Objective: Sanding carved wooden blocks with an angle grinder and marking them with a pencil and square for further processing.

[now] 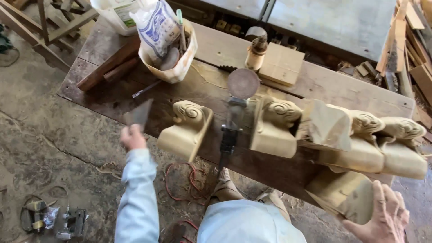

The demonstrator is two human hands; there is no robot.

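The left hand (132,136) is pinching a thin, limp grey abrasive sheet (138,113) in closed fingers over the worktop's (315,83) near edge. The right hand (381,215), fingers spread wide, is cupping the near end of a carved wooden block (344,194). The block is hanging off the worktop's near right edge, its long axis running toward the person; it looks heavy, stiff and smooth, best gripped underneath.

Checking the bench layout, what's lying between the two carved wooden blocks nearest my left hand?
In the head view, an angle grinder lies on the workbench between the left carved block and the next carved block.
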